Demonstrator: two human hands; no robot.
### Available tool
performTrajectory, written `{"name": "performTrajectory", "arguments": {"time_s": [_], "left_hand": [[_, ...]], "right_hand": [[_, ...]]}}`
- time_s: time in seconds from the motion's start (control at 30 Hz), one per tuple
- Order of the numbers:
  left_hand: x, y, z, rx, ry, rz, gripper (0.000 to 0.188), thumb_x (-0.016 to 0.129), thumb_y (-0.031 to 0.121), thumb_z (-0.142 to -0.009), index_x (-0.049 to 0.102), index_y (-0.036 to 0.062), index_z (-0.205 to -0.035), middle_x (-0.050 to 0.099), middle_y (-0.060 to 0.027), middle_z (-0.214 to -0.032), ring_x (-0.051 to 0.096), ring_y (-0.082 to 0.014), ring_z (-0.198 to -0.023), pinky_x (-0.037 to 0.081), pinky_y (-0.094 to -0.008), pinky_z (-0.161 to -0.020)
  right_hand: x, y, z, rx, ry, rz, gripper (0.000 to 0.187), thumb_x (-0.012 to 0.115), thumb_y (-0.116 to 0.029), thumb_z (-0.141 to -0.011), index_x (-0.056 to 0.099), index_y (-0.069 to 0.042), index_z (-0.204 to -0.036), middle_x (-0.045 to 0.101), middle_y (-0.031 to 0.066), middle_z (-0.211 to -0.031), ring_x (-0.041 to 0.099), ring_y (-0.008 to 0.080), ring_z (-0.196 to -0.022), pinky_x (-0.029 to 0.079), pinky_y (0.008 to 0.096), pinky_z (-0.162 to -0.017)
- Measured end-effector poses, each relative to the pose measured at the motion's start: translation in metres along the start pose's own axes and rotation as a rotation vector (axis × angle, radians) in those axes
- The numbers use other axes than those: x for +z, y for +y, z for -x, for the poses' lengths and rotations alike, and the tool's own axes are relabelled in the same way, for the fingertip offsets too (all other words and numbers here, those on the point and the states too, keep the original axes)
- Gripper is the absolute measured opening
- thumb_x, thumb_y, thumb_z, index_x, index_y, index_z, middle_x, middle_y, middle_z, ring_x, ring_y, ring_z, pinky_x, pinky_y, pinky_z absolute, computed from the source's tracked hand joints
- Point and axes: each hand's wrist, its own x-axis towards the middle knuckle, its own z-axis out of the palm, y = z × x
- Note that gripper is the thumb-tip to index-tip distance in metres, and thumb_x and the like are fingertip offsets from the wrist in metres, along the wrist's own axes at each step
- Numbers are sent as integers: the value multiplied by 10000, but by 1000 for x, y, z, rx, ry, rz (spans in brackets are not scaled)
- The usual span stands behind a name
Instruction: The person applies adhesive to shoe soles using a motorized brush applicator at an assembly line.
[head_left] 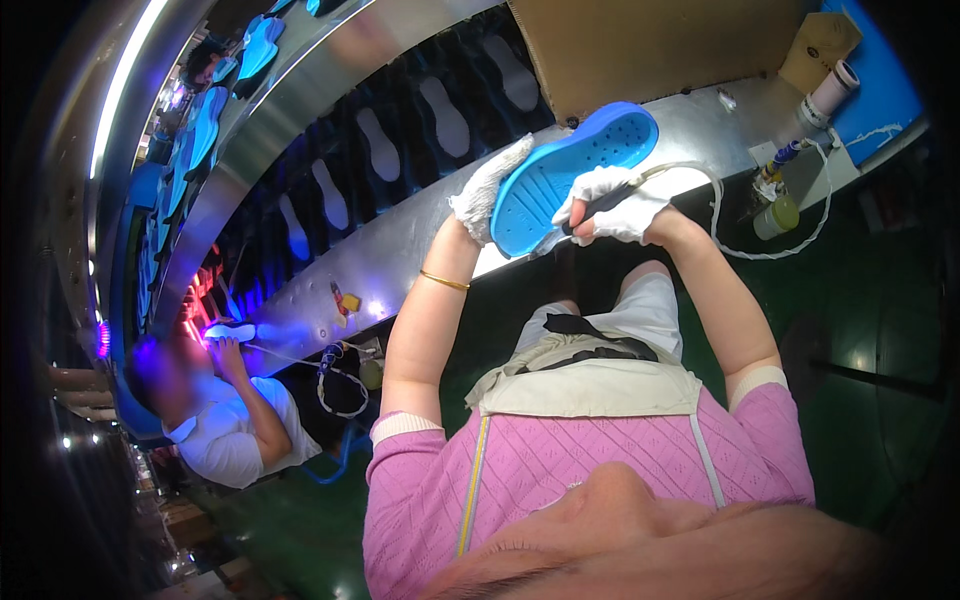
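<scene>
A bright blue shoe sole (545,195) with a ribbed, perforated face is held up at a tilt over the bench edge. My left hand (490,190), in a white glove, grips it along its left side. My right hand (620,208), in a white glove with bare fingertips showing, is closed around a black-handled tool (607,200). A pale hose (690,166) runs from that tool toward the right. The tool's tip lies by the lower end of the sole; whether it touches the sole I cannot tell.
Behind the metal bench (390,235) runs a dark conveyor carrying several grey sole shapes (444,115). A cardboard box (650,50) stands at the back. Fittings with a yellow-green cup (775,215) hang at the right. A co-worker (235,415) works at the left; blue soles (205,130) lie on an upper shelf.
</scene>
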Motion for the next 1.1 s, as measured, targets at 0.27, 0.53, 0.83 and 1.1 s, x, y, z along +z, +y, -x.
{"name": "performTrajectory", "arguments": {"time_s": [0.27,0.53,0.83,1.1], "left_hand": [[-5,0,5,-33,-28,-69,549,492,469,-943,542,33,-1272,625,-170,-1155,656,-281,-965,572,-380,-787],[6,-33,19,84,-239,371,677,442,509,-944,386,-8,-1376,551,-225,-1252,617,-344,-1049,537,-441,-888],[2,-49,24,301,-155,301,625,441,506,-936,435,27,-1337,606,-192,-1163,652,-319,-986,552,-463,-861],[-7,-52,23,407,-38,236,692,505,538,-894,441,-2,-1322,587,-204,-1192,635,-344,-982,532,-436,-888]], "right_hand": [[-12,-11,10,66,12,-5,141,756,-3,-678,652,-47,-762,671,74,-839,636,162,-801,515,281,-704],[-26,-10,4,-62,337,-169,134,765,-82,-762,655,-32,-819,678,72,-821,638,136,-715,514,259,-666],[-22,18,-5,-172,591,-223,136,720,-23,-771,616,-55,-854,661,70,-789,642,142,-725,509,276,-695],[-15,-10,6,-514,484,365,153,683,69,-725,621,-48,-801,639,83,-832,626,196,-804,504,308,-727]]}}
